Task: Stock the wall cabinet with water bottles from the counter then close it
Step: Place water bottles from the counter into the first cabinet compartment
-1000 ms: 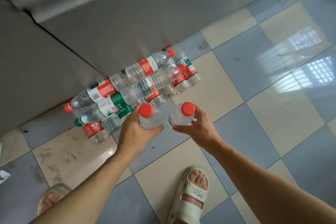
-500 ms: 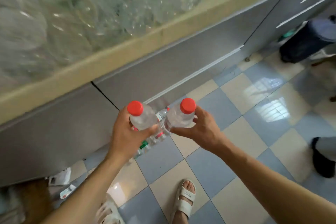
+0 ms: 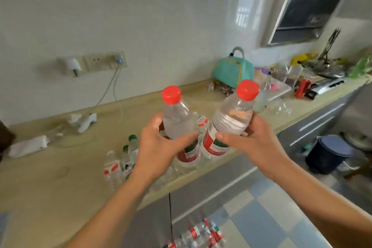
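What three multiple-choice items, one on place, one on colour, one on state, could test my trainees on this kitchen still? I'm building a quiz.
1. Where does the teal bag stand?
A. on the floor
B. on the counter by the wall
C. in a hand

2. What colour are the caps on the two held bottles?
A. red
B. green
C. white

3. How is the left hand?
A. open and idle
B. flat on the counter
C. gripping a bottle

Key: 1 B, the bag sits on the counter. 2 A, the left bottle and right bottle both show red caps. 3 C, its fingers wrap the left bottle, as the right hand wraps the other.
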Motion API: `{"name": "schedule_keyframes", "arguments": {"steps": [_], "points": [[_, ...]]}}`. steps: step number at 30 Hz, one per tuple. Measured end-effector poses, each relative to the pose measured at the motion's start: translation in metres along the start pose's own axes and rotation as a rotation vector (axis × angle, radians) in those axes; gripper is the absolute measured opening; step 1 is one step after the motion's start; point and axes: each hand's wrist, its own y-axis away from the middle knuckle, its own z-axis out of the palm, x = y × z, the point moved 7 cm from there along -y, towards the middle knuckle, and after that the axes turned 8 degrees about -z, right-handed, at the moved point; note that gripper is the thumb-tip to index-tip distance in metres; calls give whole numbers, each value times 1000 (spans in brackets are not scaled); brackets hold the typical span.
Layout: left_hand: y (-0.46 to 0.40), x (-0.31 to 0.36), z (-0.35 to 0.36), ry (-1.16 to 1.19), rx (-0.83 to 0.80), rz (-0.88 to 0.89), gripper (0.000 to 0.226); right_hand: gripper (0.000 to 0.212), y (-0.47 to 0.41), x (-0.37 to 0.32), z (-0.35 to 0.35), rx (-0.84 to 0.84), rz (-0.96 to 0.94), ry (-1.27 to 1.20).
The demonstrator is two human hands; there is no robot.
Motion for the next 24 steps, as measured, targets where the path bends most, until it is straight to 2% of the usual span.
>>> {"name": "schedule_keyframes", "arguments": {"steps": [6,11,15,18,20,24], "points": [[-48,126,-90,-39,53,201,42,53,-69,-115,34,103,-199,-53],[-82,202,-156,-111,111,254,55,50,-120,-169,70,78,-260,-149],[-94,255,-192,-224,250,331,45,48,-168,-197,91,67,-284,-228],[-104,286,-218,-285,365,369,50,43,-210,-221,106,9,-311,-274],[-108,302,-235,-290,440,383,55,48,-236,-241,119,-36,-335,-300],[-116,335,-265,-337,537,406,46,43,-285,-284,150,-100,-370,-383]]}}
